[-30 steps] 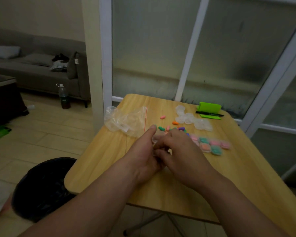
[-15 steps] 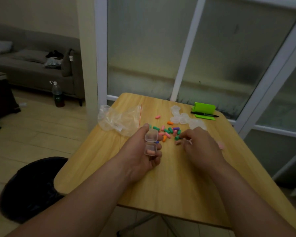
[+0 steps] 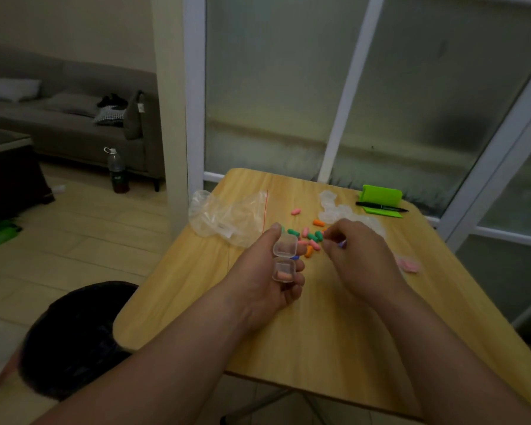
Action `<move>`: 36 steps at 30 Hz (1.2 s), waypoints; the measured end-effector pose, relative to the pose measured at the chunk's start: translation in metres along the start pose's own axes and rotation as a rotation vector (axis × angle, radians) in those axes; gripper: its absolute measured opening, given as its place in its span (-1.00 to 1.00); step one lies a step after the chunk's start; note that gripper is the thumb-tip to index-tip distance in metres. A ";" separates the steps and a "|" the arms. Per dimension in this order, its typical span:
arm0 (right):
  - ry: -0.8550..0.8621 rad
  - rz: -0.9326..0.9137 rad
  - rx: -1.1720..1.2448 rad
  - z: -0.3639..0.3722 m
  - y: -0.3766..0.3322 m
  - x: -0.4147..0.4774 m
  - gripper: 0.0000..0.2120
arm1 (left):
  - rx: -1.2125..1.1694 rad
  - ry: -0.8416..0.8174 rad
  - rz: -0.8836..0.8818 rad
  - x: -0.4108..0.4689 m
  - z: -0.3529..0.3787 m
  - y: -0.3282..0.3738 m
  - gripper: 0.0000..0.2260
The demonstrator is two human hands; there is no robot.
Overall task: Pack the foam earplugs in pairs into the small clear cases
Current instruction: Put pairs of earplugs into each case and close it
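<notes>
I see the wooden surface (image 3: pixel 334 326) first. My left hand (image 3: pixel 267 277) holds a small clear case (image 3: pixel 284 259) hinged open above it, one pale orange earplug (image 3: pixel 282 275) in its lower half. My right hand's (image 3: pixel 362 259) fingers (image 3: pixel 330 240) pinch among loose coloured earplugs (image 3: pixel 310 237); their catch I cannot tell.

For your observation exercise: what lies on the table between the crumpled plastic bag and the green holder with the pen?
In the head view, loose foam earplugs and a cluster of empty clear cases lie between the plastic bag and the green holder.
</notes>
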State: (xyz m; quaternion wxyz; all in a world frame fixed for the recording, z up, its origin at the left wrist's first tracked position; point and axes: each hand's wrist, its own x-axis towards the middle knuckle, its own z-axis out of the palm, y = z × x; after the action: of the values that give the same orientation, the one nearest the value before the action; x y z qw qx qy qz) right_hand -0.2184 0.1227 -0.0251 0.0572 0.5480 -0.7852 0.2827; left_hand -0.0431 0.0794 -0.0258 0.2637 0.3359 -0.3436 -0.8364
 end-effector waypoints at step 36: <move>-0.086 -0.062 0.386 -0.014 -0.032 -0.046 -0.92 | -0.090 -0.104 -0.031 0.005 0.009 -0.006 -0.57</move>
State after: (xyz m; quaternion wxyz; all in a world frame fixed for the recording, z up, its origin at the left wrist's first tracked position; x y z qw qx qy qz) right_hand -0.1754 0.1603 -0.0196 -0.0741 0.5842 -0.7010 0.4023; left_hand -0.0544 0.0830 -0.0271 0.2472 0.2849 -0.3137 -0.8714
